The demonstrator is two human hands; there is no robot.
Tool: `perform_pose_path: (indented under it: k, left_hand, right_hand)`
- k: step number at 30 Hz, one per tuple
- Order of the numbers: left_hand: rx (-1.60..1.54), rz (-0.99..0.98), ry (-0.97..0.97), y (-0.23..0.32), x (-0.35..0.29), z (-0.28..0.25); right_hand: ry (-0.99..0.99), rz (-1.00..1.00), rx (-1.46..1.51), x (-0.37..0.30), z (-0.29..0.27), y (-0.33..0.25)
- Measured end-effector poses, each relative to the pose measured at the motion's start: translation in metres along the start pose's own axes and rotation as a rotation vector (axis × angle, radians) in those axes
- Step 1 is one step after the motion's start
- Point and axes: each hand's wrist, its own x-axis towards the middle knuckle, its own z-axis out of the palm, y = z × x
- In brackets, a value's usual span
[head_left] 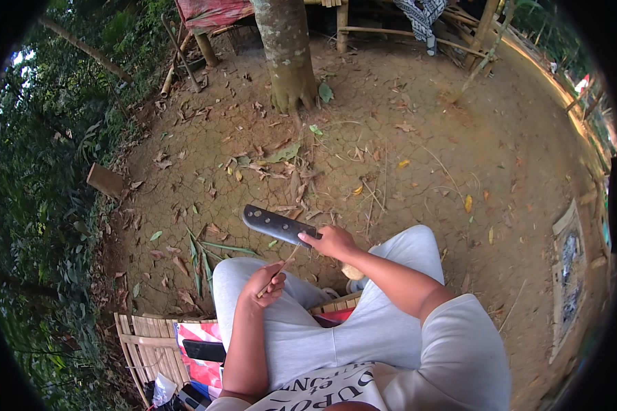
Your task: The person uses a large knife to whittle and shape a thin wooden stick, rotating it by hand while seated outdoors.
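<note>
My right hand [334, 243] is closed around the grip end of a broad cleaver [273, 224]. Its dark, blunt-ended blade has several round spots or holes and points to the left, above my knees. In my closed left hand [264, 282] is a thin brown stick [291, 259], slanting up to the right. The stick's upper end meets or lies just under the blade's lower edge; I cannot tell if they touch. Below my right wrist shows a pale rounded thing [353, 272], partly hidden by the forearm.
I sit on a bamboo bench [144, 342] with a dark phone [204, 351] on a red and white cloth [192, 333]. Green leaf strips [200, 264] lie by my left knee. Ahead stand a tree trunk [284, 51] and a bamboo structure [404, 34]. Dry leaves litter the cracked soil.
</note>
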Motion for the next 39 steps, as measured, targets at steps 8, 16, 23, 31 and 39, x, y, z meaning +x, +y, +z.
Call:
perform_pose_path:
  k: [8, 16, 23, 31, 39]
  left_hand:
    - [-0.058, 0.016, 0.008, 0.004, 0.000, 0.007]
    - [-0.119, -0.012, -0.028, 0.005, 0.001, -0.001]
    - [-0.049, -0.012, -0.057, 0.004, -0.005, 0.006]
    - [-0.107, 0.009, -0.103, -0.001, -0.004, 0.019]
    - [0.056, 0.099, -0.087, -0.007, -0.014, 0.037]
  right_hand:
    - [0.039, 0.082, -0.024, 0.028, -0.004, 0.040]
    - [-0.171, 0.039, 0.095, 0.001, -0.010, -0.009]
    - [-0.231, 0.168, 0.178, 0.000, -0.019, -0.003]
    - [-0.246, 0.369, 0.727, 0.004, 0.003, 0.016]
    - [-0.187, 0.496, 0.964, 0.024, 0.026, 0.034]
